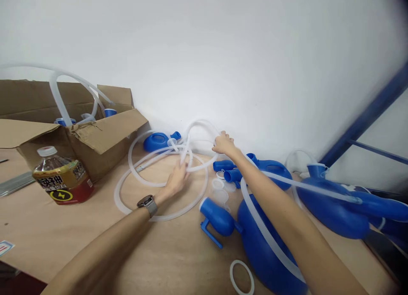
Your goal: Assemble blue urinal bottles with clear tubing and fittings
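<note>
My left hand (179, 177), with a watch on its wrist, is closed around a translucent white plastic tube (191, 133). Further back and to the right, my right hand (225, 144) is curled on the same looped tubing beside the wall; its grip is partly hidden. Large loops of the tube lie on the table around my left hand. Behind the loops rests a small blue plastic bottle (156, 141). Below my right forearm are blue spouted fittings (233, 175), clear caps (219, 196), a blue nozzle piece with a handle (219, 218) and a large blue bottle (264, 248).
An open cardboard box (105, 146) with tubes and blue parts stands at the left. A drink bottle (63, 176) is in front of it. More blue bottles (331, 210) with tubing lie at the right. A white ring (242, 278) is near the front; a white wall (204, 52) backs the table.
</note>
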The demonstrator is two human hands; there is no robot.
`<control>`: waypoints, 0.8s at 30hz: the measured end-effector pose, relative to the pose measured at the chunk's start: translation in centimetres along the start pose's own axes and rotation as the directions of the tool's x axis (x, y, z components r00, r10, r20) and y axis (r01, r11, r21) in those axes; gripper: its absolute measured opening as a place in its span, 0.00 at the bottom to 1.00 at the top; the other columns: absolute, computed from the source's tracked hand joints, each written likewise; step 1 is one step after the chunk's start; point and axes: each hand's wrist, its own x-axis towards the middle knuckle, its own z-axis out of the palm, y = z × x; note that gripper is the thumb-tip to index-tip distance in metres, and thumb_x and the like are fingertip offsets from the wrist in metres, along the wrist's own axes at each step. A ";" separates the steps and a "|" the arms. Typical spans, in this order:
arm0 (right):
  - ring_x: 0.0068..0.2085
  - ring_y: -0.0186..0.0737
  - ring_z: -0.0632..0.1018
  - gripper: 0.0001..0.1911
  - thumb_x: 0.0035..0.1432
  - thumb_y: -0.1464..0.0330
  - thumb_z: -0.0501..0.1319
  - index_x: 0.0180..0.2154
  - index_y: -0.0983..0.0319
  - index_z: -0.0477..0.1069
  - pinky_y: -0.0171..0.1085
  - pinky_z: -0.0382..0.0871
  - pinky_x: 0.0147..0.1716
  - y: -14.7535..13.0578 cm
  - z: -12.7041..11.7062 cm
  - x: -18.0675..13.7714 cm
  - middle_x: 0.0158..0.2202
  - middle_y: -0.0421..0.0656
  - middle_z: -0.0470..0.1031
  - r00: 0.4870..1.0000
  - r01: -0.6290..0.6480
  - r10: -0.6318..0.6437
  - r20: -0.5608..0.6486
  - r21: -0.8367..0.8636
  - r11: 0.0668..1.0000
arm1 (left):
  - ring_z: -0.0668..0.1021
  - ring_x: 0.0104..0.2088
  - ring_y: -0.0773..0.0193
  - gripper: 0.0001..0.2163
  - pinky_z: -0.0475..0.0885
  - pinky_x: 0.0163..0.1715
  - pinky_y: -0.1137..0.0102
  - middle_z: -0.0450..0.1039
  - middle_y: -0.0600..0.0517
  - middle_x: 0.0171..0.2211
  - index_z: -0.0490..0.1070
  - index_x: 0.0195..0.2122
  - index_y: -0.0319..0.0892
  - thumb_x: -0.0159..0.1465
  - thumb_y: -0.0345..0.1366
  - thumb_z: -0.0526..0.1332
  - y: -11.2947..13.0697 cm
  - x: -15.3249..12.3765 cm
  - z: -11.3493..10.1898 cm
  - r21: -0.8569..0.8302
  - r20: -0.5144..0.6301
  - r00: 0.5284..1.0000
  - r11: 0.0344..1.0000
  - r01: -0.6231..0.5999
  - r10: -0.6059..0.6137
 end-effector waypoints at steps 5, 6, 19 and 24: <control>0.60 0.56 0.73 0.19 0.64 0.75 0.57 0.55 0.66 0.75 0.47 0.74 0.53 -0.1 -0.5 -0.4 0.65 0.59 0.62 0.996 0.054 -0.051 -0.074 0.037 0.998 | 0.80 0.48 0.55 0.12 0.75 0.54 0.61 0.77 0.45 0.49 0.72 0.48 0.41 0.62 0.33 0.62 -0.1 1.6 0.1 -0.246 0.152 0.986 0.964 0.100 -0.064; 0.60 0.55 0.74 0.20 0.64 0.76 0.55 0.55 0.66 0.75 0.47 0.74 0.53 -0.2 -0.5 -0.6 0.66 0.58 0.61 0.994 0.064 -0.060 -0.093 0.040 0.997 | 0.81 0.46 0.55 0.12 0.76 0.51 0.63 0.79 0.46 0.46 0.73 0.47 0.41 0.61 0.32 0.63 0.0 1.8 0.0 -0.286 0.191 0.979 0.949 0.131 -0.078; 0.53 0.53 0.79 0.19 0.62 0.77 0.54 0.52 0.66 0.75 0.48 0.77 0.50 -1.7 -2.1 -1.9 0.66 0.56 0.60 0.990 0.110 -0.103 -0.094 0.071 0.991 | 0.77 0.55 0.36 0.12 0.73 0.49 0.57 0.80 0.39 0.43 0.72 0.25 0.41 0.47 0.36 0.74 4.0 4.6 1.9 -0.295 0.192 0.945 0.902 0.314 -0.265; 0.54 0.54 0.79 0.16 0.60 0.78 0.58 0.48 0.65 0.76 0.48 0.77 0.50 -1.3 -3.3 -2.9 0.64 0.55 0.63 0.991 0.132 -0.130 -0.032 0.075 0.988 | 0.80 0.42 0.47 0.08 0.74 0.41 0.62 0.77 0.44 0.33 0.70 0.26 0.41 0.54 0.37 0.67 4.6 6.0 0.9 -0.423 0.140 0.965 0.867 0.261 -0.222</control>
